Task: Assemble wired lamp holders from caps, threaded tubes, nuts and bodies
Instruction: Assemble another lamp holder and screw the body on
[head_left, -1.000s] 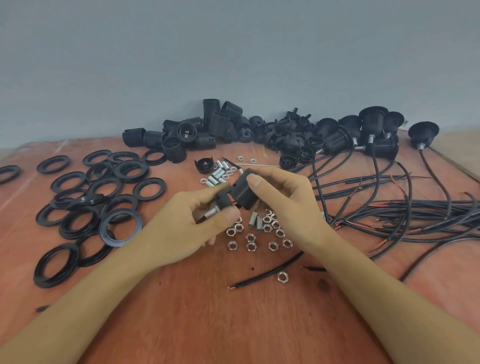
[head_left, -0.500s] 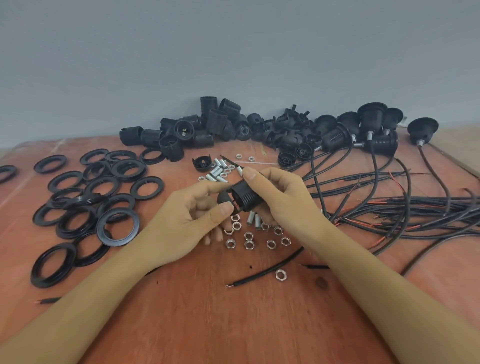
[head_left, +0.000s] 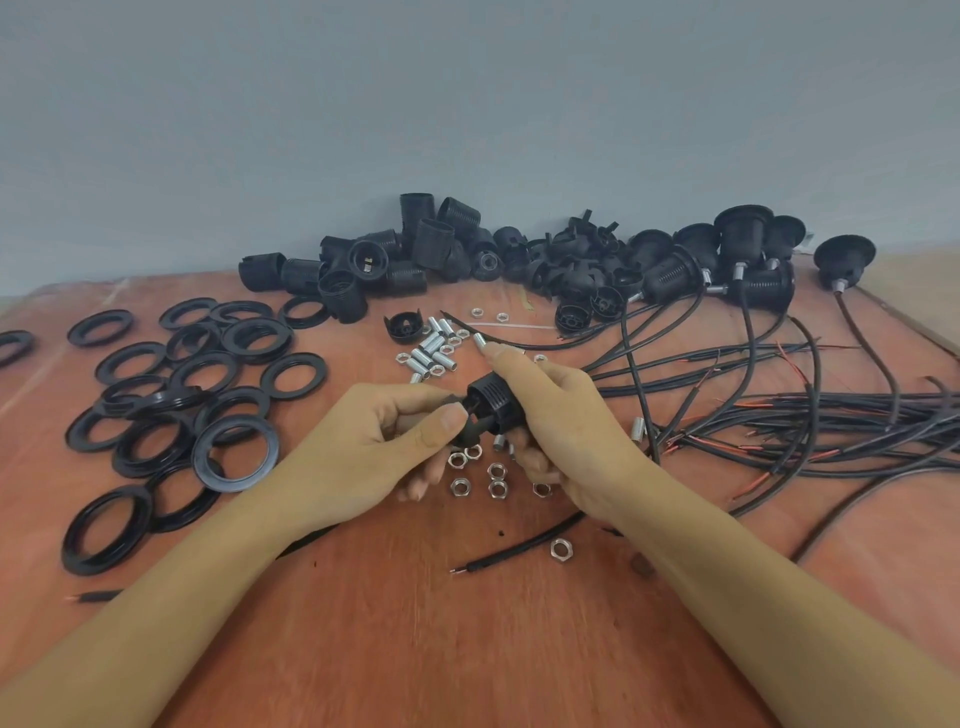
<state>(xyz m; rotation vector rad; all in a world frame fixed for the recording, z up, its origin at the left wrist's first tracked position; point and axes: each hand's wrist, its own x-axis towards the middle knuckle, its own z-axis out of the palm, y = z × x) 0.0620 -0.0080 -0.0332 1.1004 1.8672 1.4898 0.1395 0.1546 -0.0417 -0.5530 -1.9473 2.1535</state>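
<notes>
Above the middle of the surface, the right hand grips a black body, and the left hand pinches what seems to be its cap. Several finished wired holders lie near the far right corner. Many loose bodies, nuts and tubes are not yet assembled.

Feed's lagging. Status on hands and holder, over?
Left hand pinches the lamp holder at its end. Right hand grips its body. Loose nuts beneath, nothing blocking.
</notes>
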